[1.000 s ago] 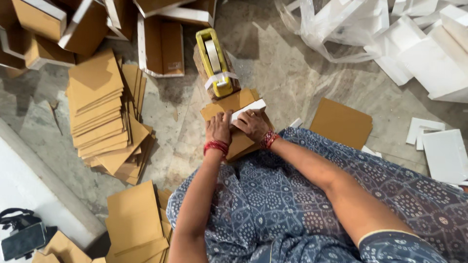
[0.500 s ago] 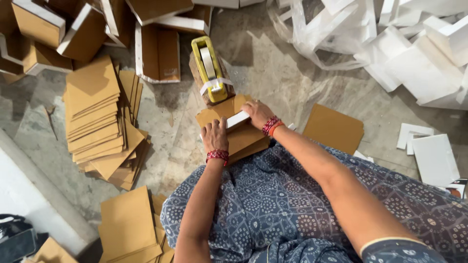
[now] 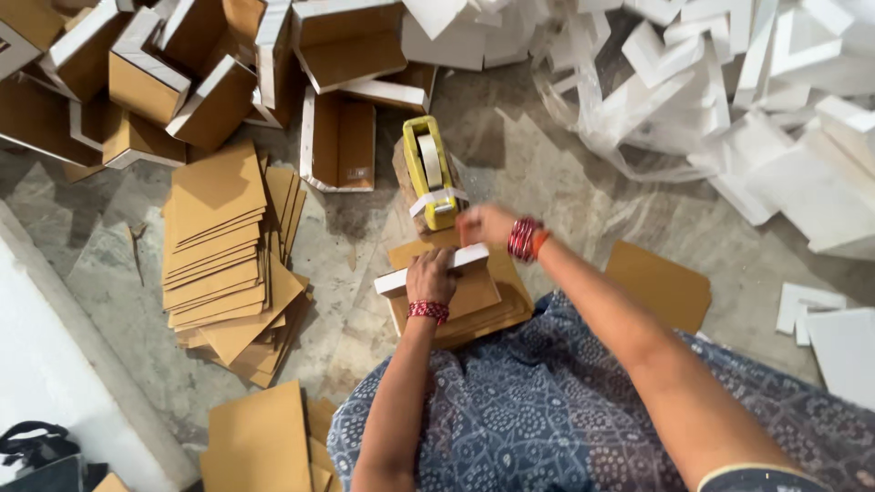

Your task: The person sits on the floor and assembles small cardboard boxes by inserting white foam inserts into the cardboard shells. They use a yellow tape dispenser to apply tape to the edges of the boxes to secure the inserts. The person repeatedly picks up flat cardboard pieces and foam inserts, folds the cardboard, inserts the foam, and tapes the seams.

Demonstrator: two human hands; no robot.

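Open brown cardboard boxes with white edges [image 3: 146,77] lie heaped on the floor at the far left. One long open box [image 3: 339,146] lies just left of the yellow tape dispenser, with a small pale label [image 3: 357,172] inside its near end. No signs or screens.

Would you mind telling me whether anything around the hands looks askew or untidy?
The tall stack of brown card sheets at left has slumped, its lower sheets fanned out at angles. White foam pieces lie jumbled at top right. The left hand presses a white strip; the right hand is at the yellow tape dispenser.
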